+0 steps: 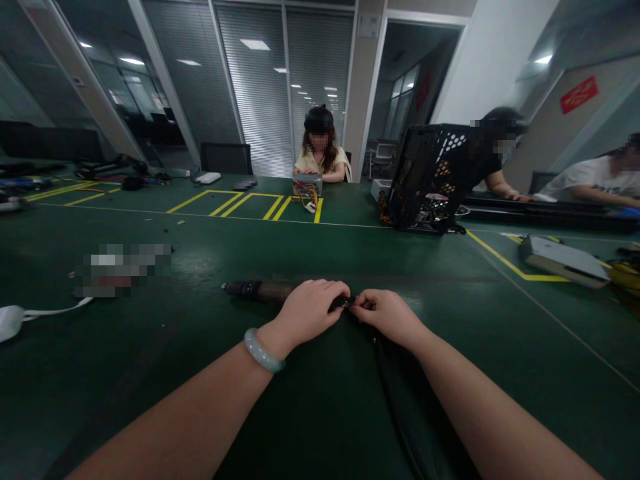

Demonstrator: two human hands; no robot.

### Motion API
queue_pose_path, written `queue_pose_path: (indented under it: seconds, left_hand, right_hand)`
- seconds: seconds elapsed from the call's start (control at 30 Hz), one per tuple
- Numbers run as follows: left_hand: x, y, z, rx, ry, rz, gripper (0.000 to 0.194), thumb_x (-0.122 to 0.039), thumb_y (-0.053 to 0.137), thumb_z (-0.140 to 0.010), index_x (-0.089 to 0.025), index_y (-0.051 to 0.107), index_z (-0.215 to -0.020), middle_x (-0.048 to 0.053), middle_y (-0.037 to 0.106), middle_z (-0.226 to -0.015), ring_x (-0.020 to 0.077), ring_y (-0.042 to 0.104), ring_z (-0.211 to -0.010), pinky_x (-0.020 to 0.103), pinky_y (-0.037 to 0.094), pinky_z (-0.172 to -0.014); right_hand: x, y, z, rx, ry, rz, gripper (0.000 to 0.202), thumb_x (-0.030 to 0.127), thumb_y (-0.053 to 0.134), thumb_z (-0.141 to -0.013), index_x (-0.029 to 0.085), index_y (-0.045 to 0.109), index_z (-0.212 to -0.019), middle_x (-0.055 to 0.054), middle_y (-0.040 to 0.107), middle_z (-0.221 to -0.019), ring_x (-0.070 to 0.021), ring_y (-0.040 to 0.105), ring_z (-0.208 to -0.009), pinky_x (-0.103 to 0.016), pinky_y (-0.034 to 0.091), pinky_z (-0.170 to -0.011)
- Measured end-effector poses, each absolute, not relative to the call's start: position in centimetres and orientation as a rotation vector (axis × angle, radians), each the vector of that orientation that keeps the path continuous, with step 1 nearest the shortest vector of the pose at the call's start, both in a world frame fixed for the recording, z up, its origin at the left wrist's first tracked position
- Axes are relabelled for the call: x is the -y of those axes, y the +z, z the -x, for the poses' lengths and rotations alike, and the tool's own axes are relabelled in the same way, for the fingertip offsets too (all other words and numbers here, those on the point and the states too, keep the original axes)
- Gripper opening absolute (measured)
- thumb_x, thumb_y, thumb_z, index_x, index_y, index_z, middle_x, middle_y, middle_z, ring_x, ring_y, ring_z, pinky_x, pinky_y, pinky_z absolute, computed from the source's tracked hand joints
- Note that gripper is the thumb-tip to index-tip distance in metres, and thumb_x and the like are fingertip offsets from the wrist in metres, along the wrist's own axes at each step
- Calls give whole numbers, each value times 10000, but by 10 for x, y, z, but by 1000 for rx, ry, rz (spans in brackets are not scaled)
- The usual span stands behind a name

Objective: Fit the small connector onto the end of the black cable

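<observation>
An electric screwdriver (pixel 245 289) lies on the green table, its tip pointing left. My left hand (pixel 313 307), with a pale bangle at the wrist, is closed around the rear end of the screwdriver and covers that part. Close beside it, my right hand (pixel 387 315) pinches the end of a black cable (pixel 387 380) at the screwdriver's back. A small shiny piece shows between the two hands; whether the plug sits fully in the socket I cannot tell. From there the cable runs down toward the table's near edge.
At the left a white cable (pixel 60 311) leads to a blurred-out item. Beyond stand a power supply (pixel 307 181) with coloured wires before a seated person, and a black computer case (pixel 425 180). A grey metal box (pixel 565 260) lies at right. Two more people work at far right.
</observation>
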State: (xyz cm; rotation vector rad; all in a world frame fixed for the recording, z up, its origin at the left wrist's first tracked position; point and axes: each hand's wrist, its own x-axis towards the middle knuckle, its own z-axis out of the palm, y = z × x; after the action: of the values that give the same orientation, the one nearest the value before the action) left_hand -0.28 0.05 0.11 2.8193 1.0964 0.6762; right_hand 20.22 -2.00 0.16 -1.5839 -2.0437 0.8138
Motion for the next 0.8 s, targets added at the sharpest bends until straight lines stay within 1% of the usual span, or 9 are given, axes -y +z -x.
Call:
queue_pose_path:
  seconds: [0.1, 0.23, 0.33, 0.47, 0.63, 0.8]
  left_hand:
    - [-1, 1, 3, -1114, 671, -2808, 195, -232, 575, -839, -211, 578, -1033, 26, 639, -961, 200, 593, -874, 369, 447, -774]
    - [-2, 1, 3, -1056, 667, -2810, 143, -212, 563, -847, -220, 596, -986, 11, 643, -976, 198, 587, -908, 382, 437, -821]
    - [-2, 1, 3, -1055, 669, -2806, 142, -212, 573, -847, -235, 604, -985, -6, 643, -984, 193, 585, -914, 379, 433, -826]
    - [-1, 3, 3, -1048, 654, -2821, 133, -228, 567, -860, -239, 606, -987, -5, 642, -993, 192, 587, -918, 368, 437, -809]
    - [0, 3, 2, -1114, 648, -2812, 188, -253, 594, -844, -228, 581, -1030, 7, 636, -974, 196, 590, -884, 365, 444, -777]
    - [-2, 1, 2, -1065, 654, -2818, 134, -231, 590, -844, -223, 598, -978, 10, 643, -963, 205, 588, -904, 376, 436, -809]
  right_hand:
    - [20, 1, -203, 2044, 810, 1579, 166, 362, 596, -818, 228, 693, -805, 17, 693, -730, -133, 612, -623, -223, 372, -528]
    - [20, -1, -203, 2040, 822, 1571, 168, 368, 597, -815, 228, 690, -807, 16, 691, -727, -133, 609, -617, -225, 374, -527]
    - [20, 0, -203, 2047, 817, 1566, 166, 362, 596, -815, 225, 688, -805, 13, 691, -733, -136, 612, -633, -225, 378, -535]
    - [21, 2, -202, 2039, 812, 1581, 164, 355, 592, -817, 221, 687, -804, 13, 690, -725, -135, 614, -627, -224, 375, -531]
    - [21, 4, -202, 2036, 819, 1577, 163, 355, 599, -814, 223, 695, -802, 16, 695, -732, -132, 619, -629, -225, 380, -537]
    - [21, 2, -203, 2029, 828, 1584, 177, 362, 598, -814, 215, 697, -807, 10, 695, -723, -132, 616, -619, -225, 377, -529]
